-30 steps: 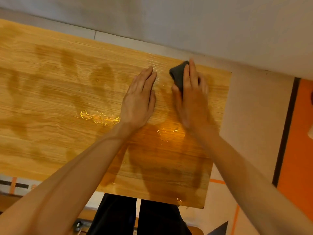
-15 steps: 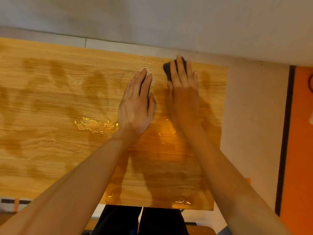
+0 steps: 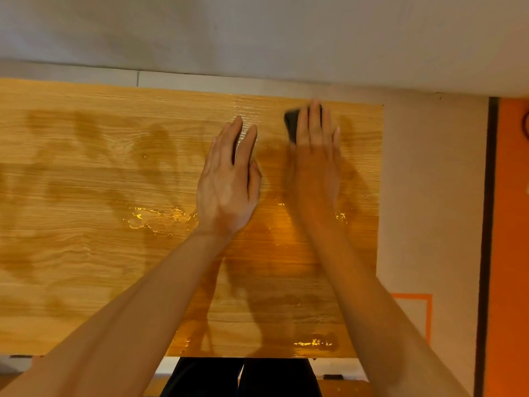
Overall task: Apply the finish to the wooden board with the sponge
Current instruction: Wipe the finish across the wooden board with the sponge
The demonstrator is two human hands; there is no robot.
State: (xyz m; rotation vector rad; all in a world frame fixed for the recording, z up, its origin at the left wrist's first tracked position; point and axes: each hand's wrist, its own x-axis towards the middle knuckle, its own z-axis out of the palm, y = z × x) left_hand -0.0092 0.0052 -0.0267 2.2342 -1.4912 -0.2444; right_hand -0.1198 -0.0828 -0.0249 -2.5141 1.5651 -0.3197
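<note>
A wide wooden board (image 3: 86, 202) fills most of the view, streaked with darker wet patches and shiny puddles of finish near its middle and front right. My right hand (image 3: 315, 161) lies flat, fingers straight, pressing a dark sponge (image 3: 290, 123) onto the board close to its far right corner; only the sponge's left edge shows beside my fingers. My left hand (image 3: 229, 184) rests flat on the board just left of it, fingers straight and together, holding nothing.
A pale wall (image 3: 257, 32) runs behind the board's far edge. To the right lies a beige floor (image 3: 429, 196) with a dark stripe, an orange area (image 3: 512, 224) and an orange tape outline (image 3: 412, 296). Dark trouser legs (image 3: 243, 376) show below the board's front edge.
My right hand has slid the sponge to the right along the far edge, toward the right corner, and my fingers now cover more of it. My left hand has stayed flat on the board.
</note>
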